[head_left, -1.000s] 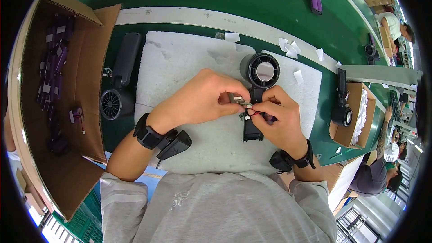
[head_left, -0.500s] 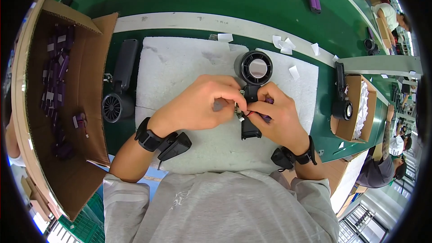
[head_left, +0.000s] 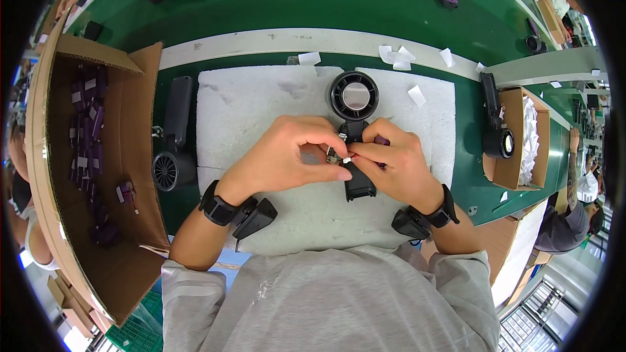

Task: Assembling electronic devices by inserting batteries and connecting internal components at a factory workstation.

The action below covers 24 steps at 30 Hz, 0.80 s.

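A black handheld fan (head_left: 336, 96) lies on the white foam board (head_left: 254, 101), its round head at the far end and its handle (head_left: 360, 187) toward me. Over the handle, my left hand (head_left: 282, 156) pinches a small circuit board (head_left: 332, 156) between thumb and fingers. Right beside it, my right hand (head_left: 403, 164) closes its thumb and index finger on a small white connector (head_left: 347, 160). Part of a purple battery pack (head_left: 382, 141) shows behind the right fingers; the rest is hidden by them. Whether connector and board touch is too small to tell.
At left stands a cardboard box (head_left: 134, 150) containing several purple battery packs (head_left: 85, 130). Another black fan (head_left: 176, 137) lies between box and foam. Paper slips (head_left: 398, 57) are scattered along the far edge. A smaller carton (head_left: 515, 140) with a fan against it stands at right.
My left thumb and fingers have opened into a wider pinch, exposing the circuit board. The white connector now shows at the right fingertips. The whole view has shifted slightly.
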Tool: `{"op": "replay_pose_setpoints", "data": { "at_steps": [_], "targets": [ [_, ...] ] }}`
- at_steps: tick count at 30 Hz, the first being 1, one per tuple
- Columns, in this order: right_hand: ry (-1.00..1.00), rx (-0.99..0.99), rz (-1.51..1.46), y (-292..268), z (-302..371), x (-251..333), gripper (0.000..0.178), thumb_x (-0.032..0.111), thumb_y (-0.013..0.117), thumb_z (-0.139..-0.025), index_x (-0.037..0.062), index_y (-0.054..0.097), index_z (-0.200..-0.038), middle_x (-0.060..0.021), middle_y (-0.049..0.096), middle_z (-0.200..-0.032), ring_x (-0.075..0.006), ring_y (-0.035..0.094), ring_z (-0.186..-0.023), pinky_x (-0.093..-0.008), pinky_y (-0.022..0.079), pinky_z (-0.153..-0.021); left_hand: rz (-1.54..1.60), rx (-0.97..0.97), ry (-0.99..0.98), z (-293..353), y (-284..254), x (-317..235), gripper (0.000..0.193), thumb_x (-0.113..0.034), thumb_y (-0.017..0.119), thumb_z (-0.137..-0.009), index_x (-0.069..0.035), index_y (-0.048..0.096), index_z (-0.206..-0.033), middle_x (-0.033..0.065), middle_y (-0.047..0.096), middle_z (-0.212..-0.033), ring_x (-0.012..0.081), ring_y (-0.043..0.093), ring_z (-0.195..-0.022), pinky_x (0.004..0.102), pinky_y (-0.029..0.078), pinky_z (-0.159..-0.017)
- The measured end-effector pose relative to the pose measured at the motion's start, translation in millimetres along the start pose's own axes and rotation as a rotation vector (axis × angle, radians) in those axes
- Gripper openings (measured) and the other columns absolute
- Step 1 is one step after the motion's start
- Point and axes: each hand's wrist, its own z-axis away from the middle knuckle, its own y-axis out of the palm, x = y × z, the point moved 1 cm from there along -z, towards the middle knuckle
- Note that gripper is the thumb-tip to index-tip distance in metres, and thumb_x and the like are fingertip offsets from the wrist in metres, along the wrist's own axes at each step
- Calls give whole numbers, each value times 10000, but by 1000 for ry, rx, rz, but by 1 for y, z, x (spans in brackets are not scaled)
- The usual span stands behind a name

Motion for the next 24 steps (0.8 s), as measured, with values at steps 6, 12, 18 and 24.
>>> {"op": "replay_pose_setpoints", "data": {
  "at_steps": [6,12,18,24],
  "targets": [
    [29,-47,10,4,-4,4,135,40,786,-712,46,733,-837,-45,578,-776,-147,559,-576,-264,437,-497,15,-99,-77,1,-1,5,103,-79,724,-849,17,703,-879,71,647,-789,135,623,-707,255,501,-593],
    [24,-55,-53,-1,-4,1,134,70,800,-725,43,731,-837,-54,591,-773,-150,553,-576,-265,433,-496,38,-79,-65,1,-1,9,106,-64,677,-889,39,692,-874,88,630,-795,126,627,-689,246,510,-584],
    [65,-36,-111,-1,-4,1,119,53,788,-739,36,728,-840,-59,590,-771,-151,543,-587,-266,418,-502,158,-126,-105,1,3,11,161,-135,693,-896,24,697,-870,65,638,-738,110,621,-665,243,483,-567],
    [100,-14,-134,-4,-4,2,108,35,781,-740,32,727,-834,-61,587,-769,-149,544,-603,-265,409,-509,276,-129,-237,0,0,12,186,-156,684,-911,26,694,-875,60,647,-742,107,629,-676,245,504,-582]
  ]
}}
